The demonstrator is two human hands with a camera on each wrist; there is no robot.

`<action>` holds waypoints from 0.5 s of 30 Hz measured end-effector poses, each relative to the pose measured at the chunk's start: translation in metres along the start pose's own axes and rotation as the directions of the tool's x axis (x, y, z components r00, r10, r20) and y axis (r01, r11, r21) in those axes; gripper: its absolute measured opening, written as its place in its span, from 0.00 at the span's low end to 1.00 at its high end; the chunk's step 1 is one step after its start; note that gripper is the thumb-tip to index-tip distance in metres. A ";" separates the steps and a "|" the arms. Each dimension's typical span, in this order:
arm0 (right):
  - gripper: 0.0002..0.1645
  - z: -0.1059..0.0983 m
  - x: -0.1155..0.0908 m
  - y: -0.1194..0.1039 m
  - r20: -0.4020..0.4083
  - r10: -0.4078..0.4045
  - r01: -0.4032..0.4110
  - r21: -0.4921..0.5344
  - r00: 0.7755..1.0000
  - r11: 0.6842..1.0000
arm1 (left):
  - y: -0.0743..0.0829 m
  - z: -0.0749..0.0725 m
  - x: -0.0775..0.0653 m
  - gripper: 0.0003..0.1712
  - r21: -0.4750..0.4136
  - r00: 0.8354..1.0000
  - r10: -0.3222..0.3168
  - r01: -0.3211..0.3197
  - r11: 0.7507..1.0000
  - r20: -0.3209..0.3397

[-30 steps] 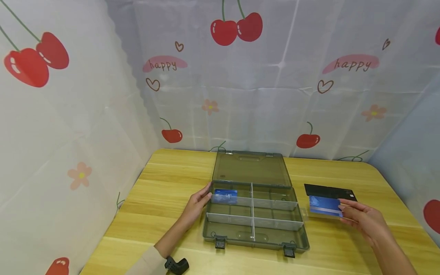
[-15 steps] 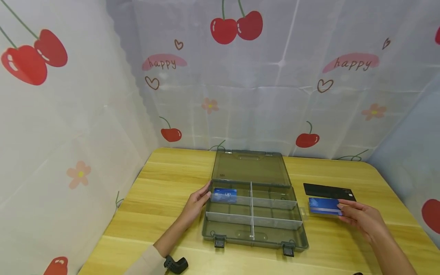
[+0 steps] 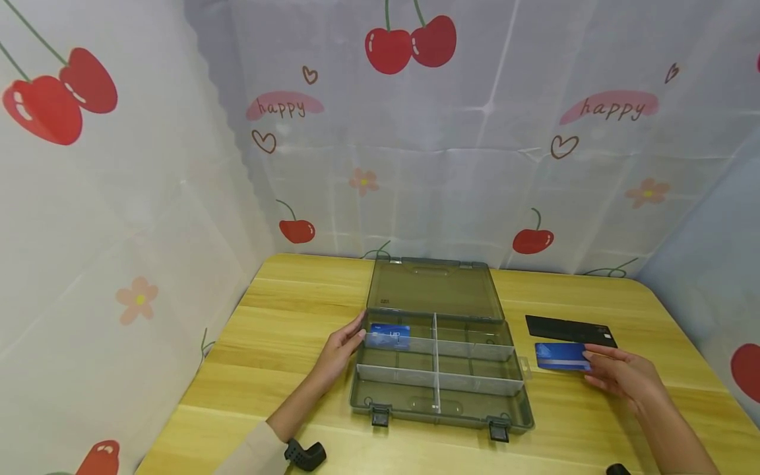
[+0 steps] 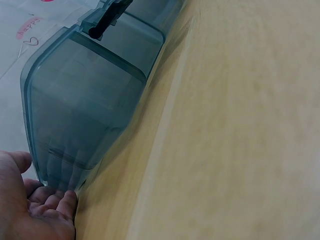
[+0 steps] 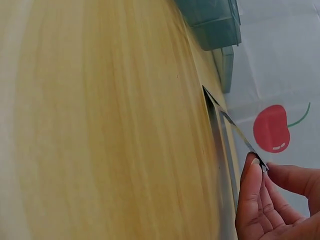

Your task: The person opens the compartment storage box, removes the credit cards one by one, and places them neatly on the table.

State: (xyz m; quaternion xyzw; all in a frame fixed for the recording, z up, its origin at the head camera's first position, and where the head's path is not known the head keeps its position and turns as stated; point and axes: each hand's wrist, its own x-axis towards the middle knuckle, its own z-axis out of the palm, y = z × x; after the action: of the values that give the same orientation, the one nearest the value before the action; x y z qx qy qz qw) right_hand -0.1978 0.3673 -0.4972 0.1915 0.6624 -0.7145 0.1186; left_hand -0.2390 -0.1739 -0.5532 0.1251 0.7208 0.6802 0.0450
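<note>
A transparent grey compartment box [image 3: 396, 376] lies open on the table. My left hand [image 3: 340, 348] holds its left side; in the left wrist view the thumb is at the rim and the fingers curl against the wall. To the right of the box, my right hand [image 3: 631, 380] pinches a blue card [image 3: 560, 356] with a pale stripe between thumb and fingers. The right wrist view shows this card nearly edge-on, slanting down toward the tabletop. Another blue card [image 3: 387, 331] rests in the box's back left compartment, partly behind a clear divider.
Just behind the held card lies a flat black card-like piece [image 3: 567, 328] with a small white square. The box's lid [image 3: 436, 290] is folded back toward the printed curtain [image 3: 433, 165]. Two black latches [image 3: 499, 432] project from the box's front edge over the wooden table [image 3: 285, 316].
The pinched blue card has come down slightly and flattened toward the table. My left hand keeps its place on the box, and the head view has shifted a little.
</note>
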 end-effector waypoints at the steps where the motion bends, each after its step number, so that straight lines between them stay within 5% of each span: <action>1: 0.15 0.000 0.001 0.000 -0.001 0.001 -0.001 0.003 1.000 1.000 | 0.000 0.000 0.000 0.31 -0.001 1.000 0.001 -0.001 1.000 0.001; 15: 0.17 -0.003 0.009 0.006 0.028 -0.030 0.028 0.073 0.999 0.997 | -0.001 0.000 0.000 0.32 0.005 1.000 -0.003 0.003 1.000 -0.005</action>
State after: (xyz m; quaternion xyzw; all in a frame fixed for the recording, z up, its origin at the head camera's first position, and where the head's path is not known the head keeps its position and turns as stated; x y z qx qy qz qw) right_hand -0.2032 0.3709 -0.5064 0.1755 0.6369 -0.7425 0.1108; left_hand -0.2393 -0.1735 -0.5543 0.1225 0.7227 0.6788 0.0437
